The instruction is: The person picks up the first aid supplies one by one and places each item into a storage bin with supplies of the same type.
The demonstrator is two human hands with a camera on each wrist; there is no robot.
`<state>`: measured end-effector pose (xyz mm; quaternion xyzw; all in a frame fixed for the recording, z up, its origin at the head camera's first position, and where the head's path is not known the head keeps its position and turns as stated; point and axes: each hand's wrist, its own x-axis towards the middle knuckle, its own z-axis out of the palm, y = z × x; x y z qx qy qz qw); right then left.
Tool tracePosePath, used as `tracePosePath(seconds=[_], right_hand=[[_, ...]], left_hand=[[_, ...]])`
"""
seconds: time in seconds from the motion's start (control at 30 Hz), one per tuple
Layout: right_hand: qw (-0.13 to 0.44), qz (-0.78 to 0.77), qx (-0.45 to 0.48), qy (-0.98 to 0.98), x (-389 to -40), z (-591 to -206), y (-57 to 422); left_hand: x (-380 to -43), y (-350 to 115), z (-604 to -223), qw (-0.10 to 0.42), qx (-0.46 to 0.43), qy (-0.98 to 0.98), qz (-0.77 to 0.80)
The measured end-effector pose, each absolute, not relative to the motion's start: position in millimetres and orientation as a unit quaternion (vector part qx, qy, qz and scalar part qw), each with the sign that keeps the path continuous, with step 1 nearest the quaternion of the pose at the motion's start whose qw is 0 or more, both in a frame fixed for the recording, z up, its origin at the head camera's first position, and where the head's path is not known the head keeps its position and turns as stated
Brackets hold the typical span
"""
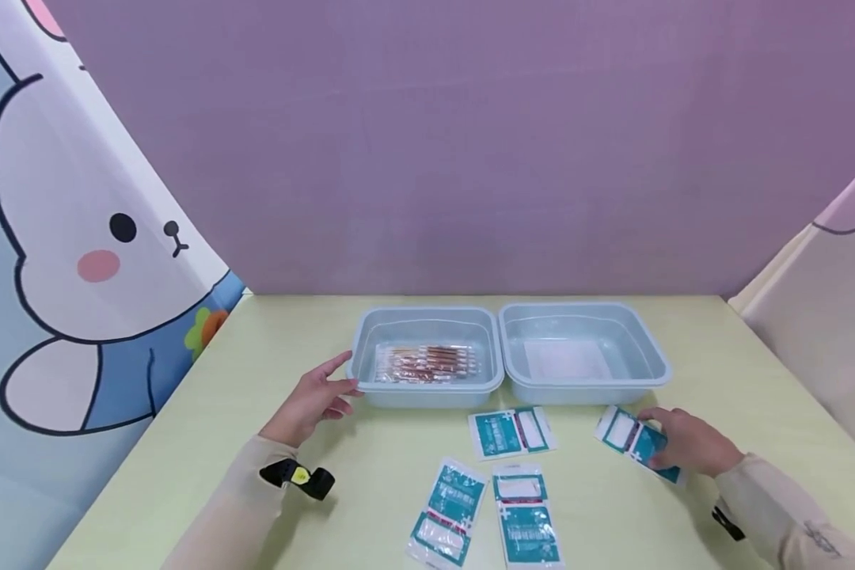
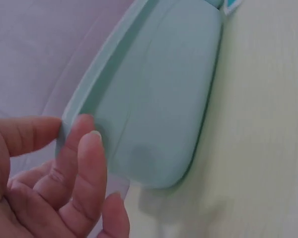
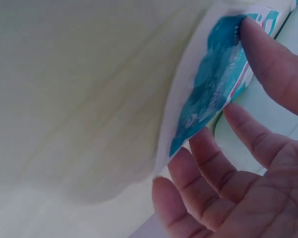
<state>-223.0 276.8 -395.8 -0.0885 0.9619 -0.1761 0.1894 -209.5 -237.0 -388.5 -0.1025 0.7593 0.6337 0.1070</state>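
Observation:
My right hand (image 1: pixel 694 443) pinches a teal-and-white flat packet (image 1: pixel 637 443) along its edges, in front of the right tub. In the right wrist view the thumb lies on the packet's printed face, and the other fingers are at its edge. With thumb and fingers, my left hand (image 1: pixel 317 400) holds the rim at the left end of a light blue plastic tub (image 1: pixel 427 396). Inside that tub lie clear packs of brown-stemmed swabs (image 1: pixel 431 362). A second light blue tub (image 1: pixel 591 392) beside it contains a whitish flat pack (image 1: pixel 566 359).
Three more teal-and-white packets lie on the pale yellow table (image 1: pixel 356 507): one packet (image 1: pixel 513 431) near the tubs, another packet (image 1: pixel 449 514) and a third packet (image 1: pixel 527 518) closer to me. Behind the table rises a purple backdrop (image 1: pixel 456 158).

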Motion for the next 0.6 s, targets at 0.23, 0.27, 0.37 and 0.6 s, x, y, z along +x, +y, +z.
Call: tracePosePath(seconds=[0.23,0.27,0.37,0.6], right_hand=[[0.203,-0.171,-0.068,0.962,-222.3,-394.3,276.5],[0.205,-0.171,-0.066,0.961,-222.5,-394.2,276.6],[0.193,-0.176,-0.074,0.962,-222.6,-393.0,275.7],[0.133,-0.184,-0.152,0.962,-218.5,-376.9,277.3]], left_hand=[[-210.4,-236.3,-385.8,0.121,-0.102,0.754,0.638],[-210.3,-236.2,-385.7,0.120,-0.102,0.754,0.638],[-210.3,-236.5,-385.0,0.118,-0.105,0.754,0.638],[-209.6,-238.5,-386.8,0.121,-0.101,0.743,0.650]])
